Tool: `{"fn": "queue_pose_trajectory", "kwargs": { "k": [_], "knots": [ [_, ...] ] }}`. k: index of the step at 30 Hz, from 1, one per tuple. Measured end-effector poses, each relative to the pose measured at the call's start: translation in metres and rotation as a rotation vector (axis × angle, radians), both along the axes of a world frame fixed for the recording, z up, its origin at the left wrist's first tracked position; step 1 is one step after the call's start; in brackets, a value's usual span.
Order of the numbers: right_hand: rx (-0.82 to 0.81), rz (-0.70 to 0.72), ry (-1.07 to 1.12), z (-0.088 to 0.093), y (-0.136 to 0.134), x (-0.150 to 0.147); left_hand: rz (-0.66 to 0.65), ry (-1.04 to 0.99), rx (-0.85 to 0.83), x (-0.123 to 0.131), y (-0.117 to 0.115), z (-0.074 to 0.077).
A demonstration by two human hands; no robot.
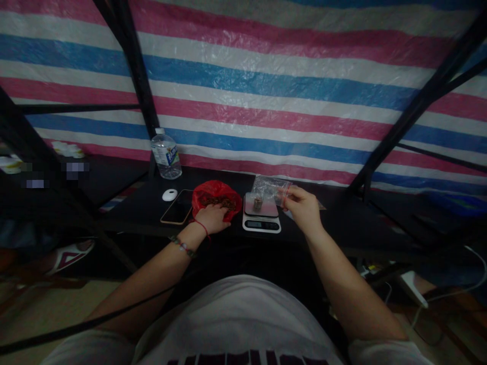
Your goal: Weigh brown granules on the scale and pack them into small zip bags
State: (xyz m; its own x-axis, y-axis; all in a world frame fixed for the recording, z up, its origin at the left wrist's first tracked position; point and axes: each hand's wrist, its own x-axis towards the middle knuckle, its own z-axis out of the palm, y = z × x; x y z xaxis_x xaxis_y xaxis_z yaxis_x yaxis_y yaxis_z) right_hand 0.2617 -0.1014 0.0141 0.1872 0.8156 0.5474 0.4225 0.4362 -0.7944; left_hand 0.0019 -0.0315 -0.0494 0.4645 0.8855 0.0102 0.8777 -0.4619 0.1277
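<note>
My left hand (212,219) reaches over the near rim of a red plastic bag (201,191), its fingers stretched over small brown pieces (224,203) inside; the fingertips are partly hidden. In a pinch, my right hand (304,207) holds the red-edged side of a clear plastic zip bag (268,185). That bag extends leftward behind and over a white digital kitchen scale (247,224). On the scale's plate sits a small brownish object (257,204), too small to make out. The scale's display is lit but unreadable.
A phone (177,207) and a white oval mouse-like object (169,194) lie left of the red bag. Behind them stands a clear plastic bottle (166,156). Black metal posts (139,66) frame the dark table (342,228), with a striped plastic sheet (266,101) behind.
</note>
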Motion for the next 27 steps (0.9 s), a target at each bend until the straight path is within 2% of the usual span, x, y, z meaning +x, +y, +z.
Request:
{"fn": "queue_pose_trajectory", "kwargs": {
  "k": [3,7,9,12,15,19,21,23,25,27],
  "knots": [
    [-0.041,0.047,0.005,-0.005,0.004,-0.002,0.013,-0.031,0.036,0.0,0.004,0.001],
    [-0.178,0.093,-0.143,-0.017,0.009,-0.006,-0.058,-0.183,0.156,0.002,-0.006,0.019],
    [-0.211,0.128,-0.237,-0.022,0.01,-0.01,-0.126,-0.291,0.273,0.006,-0.018,0.032],
    [-0.198,0.228,-0.321,-0.026,0.005,-0.021,-0.346,-0.353,0.362,0.015,-0.039,0.046],
    [-0.151,0.309,-0.4,-0.026,-0.003,-0.035,-0.432,-0.352,0.338,0.026,-0.054,0.048],
    [-0.094,0.389,-0.394,-0.028,-0.005,-0.043,-0.387,-0.363,0.292,0.031,-0.057,0.046],
    [-0.049,0.319,-0.301,-0.032,0.006,-0.038,-0.333,-0.382,0.281,0.027,-0.051,0.048],
    [-0.011,0.143,-0.248,-0.04,0.023,-0.026,-0.248,-0.408,0.293,0.019,-0.042,0.049],
    [-0.024,-0.028,-0.303,-0.05,0.044,-0.014,-0.137,-0.417,0.324,0.008,-0.03,0.049],
    [-0.091,-0.119,-0.395,-0.063,0.064,-0.005,-0.017,-0.384,0.334,-0.002,-0.017,0.046]
  ]
}}
